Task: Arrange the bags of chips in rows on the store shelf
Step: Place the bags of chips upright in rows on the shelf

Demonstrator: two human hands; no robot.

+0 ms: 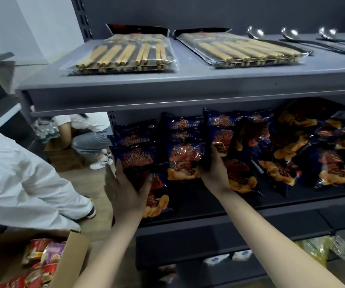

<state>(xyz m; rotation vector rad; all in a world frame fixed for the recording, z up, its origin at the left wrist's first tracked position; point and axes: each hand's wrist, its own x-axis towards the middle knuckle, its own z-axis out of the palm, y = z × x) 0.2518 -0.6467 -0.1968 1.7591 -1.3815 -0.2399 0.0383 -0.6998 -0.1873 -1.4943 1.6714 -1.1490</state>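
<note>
Dark blue chip bags with red and orange print fill the middle shelf. At the left they stand in overlapping rows; at the right, larger bags lie in a loose heap. My left hand grips the front bag of the leftmost row from its left side, thumb across the front. My right hand holds the lower edge of a bag in the third row. Between them stands a middle row of bags.
The grey shelf above carries two packs of chopsticks and several ladles. A cardboard box of instant noodle cups sits at lower left. A person in white stands at left; another crouches behind.
</note>
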